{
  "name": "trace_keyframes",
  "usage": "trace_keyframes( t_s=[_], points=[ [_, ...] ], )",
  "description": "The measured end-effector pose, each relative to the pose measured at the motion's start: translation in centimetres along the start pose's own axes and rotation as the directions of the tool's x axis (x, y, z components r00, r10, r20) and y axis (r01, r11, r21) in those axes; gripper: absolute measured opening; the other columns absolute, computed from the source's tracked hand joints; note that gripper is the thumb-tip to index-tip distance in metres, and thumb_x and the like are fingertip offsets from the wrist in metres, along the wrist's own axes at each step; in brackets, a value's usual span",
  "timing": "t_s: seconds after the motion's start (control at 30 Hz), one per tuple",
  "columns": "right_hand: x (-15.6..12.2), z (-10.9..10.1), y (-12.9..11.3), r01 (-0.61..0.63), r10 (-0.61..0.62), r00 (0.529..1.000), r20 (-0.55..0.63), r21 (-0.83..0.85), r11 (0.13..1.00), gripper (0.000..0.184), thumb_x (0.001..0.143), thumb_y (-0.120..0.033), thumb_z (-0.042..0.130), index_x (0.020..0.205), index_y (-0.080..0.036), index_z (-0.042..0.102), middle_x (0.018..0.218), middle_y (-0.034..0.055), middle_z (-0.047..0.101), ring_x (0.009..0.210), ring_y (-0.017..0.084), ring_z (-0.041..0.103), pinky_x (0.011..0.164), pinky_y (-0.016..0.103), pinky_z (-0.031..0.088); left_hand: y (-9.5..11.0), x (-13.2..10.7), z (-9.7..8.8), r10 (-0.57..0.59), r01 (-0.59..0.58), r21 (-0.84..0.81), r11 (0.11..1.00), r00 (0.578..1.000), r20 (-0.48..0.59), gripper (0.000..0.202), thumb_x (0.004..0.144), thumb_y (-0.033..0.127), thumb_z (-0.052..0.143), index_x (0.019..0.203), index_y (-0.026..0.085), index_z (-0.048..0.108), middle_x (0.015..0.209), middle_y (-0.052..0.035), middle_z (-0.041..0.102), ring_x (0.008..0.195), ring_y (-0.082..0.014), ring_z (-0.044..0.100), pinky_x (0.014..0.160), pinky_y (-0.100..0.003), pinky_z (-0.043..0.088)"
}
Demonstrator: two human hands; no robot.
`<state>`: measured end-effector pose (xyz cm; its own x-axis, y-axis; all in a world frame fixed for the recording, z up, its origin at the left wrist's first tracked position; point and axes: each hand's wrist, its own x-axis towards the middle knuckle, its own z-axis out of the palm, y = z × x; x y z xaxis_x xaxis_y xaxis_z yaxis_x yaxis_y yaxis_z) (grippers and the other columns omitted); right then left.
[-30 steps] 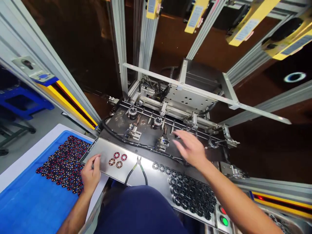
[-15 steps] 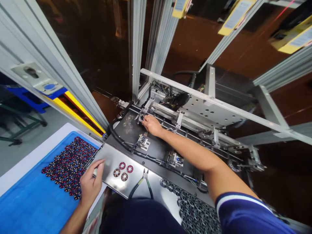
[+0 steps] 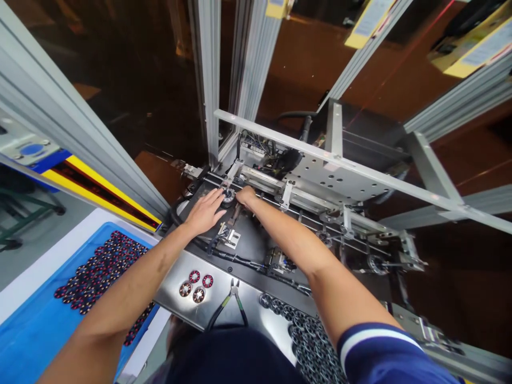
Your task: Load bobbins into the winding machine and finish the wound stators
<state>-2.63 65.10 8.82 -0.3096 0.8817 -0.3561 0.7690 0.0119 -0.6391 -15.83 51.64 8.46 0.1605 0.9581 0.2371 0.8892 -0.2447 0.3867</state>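
Both my hands meet at the far left station of a black machine bed (image 3: 256, 242). My left hand (image 3: 205, 212) lies with its fingers stretched out, fingertips touching a small round metal part (image 3: 229, 198) seated in the fixture there. My right hand (image 3: 245, 196) is curled, its fingers pinched at the same part's right edge; the fingertips are mostly hidden. A silver rail (image 3: 264, 181) runs just behind both hands.
Three red round parts (image 3: 195, 284) and black-handled pliers (image 3: 230, 301) lie on the steel plate (image 3: 176, 298) near me. A blue tray (image 3: 36, 330) at left holds several red-and-black parts. Several black rings (image 3: 304, 333) lie at lower right. Aluminium frame posts (image 3: 208, 80) stand behind.
My left hand left the steel plate's edge and reached forward to the fixture, joining my right hand. The right hand stayed at that station. The view shifted slightly left.
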Motion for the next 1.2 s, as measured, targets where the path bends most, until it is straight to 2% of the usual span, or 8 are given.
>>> trace_keyframes(
  t_s=[0.1,0.37,0.5,0.6,0.73,0.87,1.0,1.2],
  points=[
    [-0.1,0.0,0.3,-0.069,0.068,0.997,0.019,0.043,0.997,0.035,0.093,-0.036,0.059,0.122,-0.016,0.057,0.122,0.0088,0.06,0.104,0.022,0.062,0.088,0.043,0.055,0.1,0.8,0.7,0.012,-0.016,0.053,0.998,0.997,0.073,0.049,0.093,0.032,0.052,0.138,0.012,0.049,0.153,-0.0164,0.04,0.144,-0.033,0.032,0.114,-0.053,0.032],
    [-0.3,0.6,0.4,-0.059,0.048,0.994,0.101,0.115,0.992,0.033,0.093,-0.036,0.059,0.119,-0.015,0.058,0.117,0.008,0.062,0.1,0.02,0.064,0.084,0.04,0.056,0.5,1.0,1.1,-0.02,0.0,0.136,0.991,0.99,0.14,0.051,0.092,0.027,0.052,0.141,0.015,0.046,0.153,-0.0151,0.04,0.144,-0.0322,0.032,0.113,-0.053,0.033],
    [-2.1,-0.8,-1.1,0.041,-0.044,0.998,0.037,0.077,0.996,0.03,0.092,-0.036,0.06,0.113,-0.014,0.061,0.111,0.007,0.065,0.095,0.019,0.065,0.082,0.038,0.056,0.6,1.1,0.8,-0.041,0.012,0.174,0.985,0.986,0.163,0.052,0.09,0.026,0.054,0.14,0.018,0.047,0.154,-0.0125,0.04,0.144,-0.0325,0.033,0.113,-0.054,0.033],
    [-6.5,-3.7,-1.3,0.203,-0.202,0.979,-0.028,0.036,0.978,0.031,0.087,-0.039,0.067,0.103,-0.013,0.066,0.099,0.0038,0.069,0.09,0.017,0.065,0.082,0.031,0.051,0.6,1.2,0.6,-0.051,0.015,0.189,0.982,0.981,0.187,0.055,0.088,0.025,0.056,0.141,0.018,0.046,0.155,-0.012,0.038,0.144,-0.0337,0.032,0.113,-0.054,0.032],
    [-14.1,-9.3,3.0,0.397,-0.399,0.917,-0.029,-0.06,0.916,0.024,0.084,-0.037,0.068,0.094,-0.016,0.07,0.085,-0.0013,0.07,0.079,0.012,0.063,0.077,0.023,0.045,0.3,1.3,0.5,-0.054,0.014,0.18,0.984,0.975,0.216,0.057,0.086,0.026,0.057,0.141,0.015,0.045,0.155,-0.0126,0.038,0.144,-0.0345,0.032,0.114,-0.053,0.03],
    [-17.8,-12.5,10.3,0.37,-0.396,0.915,-0.074,-0.237,0.898,0.013,0.086,-0.02,0.064,0.092,-0.01,0.07,0.08,0.0056,0.069,0.073,0.016,0.061,0.073,0.029,0.045,0.0,1.4,0.5,-0.049,0.012,0.16,0.987,0.972,0.229,0.057,0.085,0.027,0.056,0.14,0.014,0.047,0.154,-0.0122,0.039,0.143,-0.0333,0.033,0.115,-0.049,0.031],
    [-16.3,-11.0,13.6,0.463,-0.485,0.874,0.029,-0.355,0.812,0.024,0.078,-0.011,0.07,0.102,-0.013,0.069,0.102,0.0113,0.068,0.097,0.023,0.06,0.09,0.035,0.043,0.5,1.6,-0.4,-0.05,0.019,0.147,0.989,0.976,0.213,0.06,0.082,0.03,0.058,0.138,0.01,0.05,0.153,-0.0151,0.041,0.141,-0.0356,0.036,0.113,-0.05,0.036],
    [-13.2,-7.8,12.7,0.525,-0.528,0.841,0.118,-0.414,0.744,0.011,0.088,-0.018,0.059,0.092,-0.014,0.068,0.107,0.0121,0.063,0.107,0.024,0.052,0.097,0.04,0.038,5.1,0.1,-4.8,-0.08,0.078,0.127,0.989,0.997,0.004,0.059,0.092,0.043,0.044,0.139,0.007,0.045,0.145,-0.0151,0.05,0.136,-0.0278,0.045,0.116,-0.046,0.034]
  ],
)
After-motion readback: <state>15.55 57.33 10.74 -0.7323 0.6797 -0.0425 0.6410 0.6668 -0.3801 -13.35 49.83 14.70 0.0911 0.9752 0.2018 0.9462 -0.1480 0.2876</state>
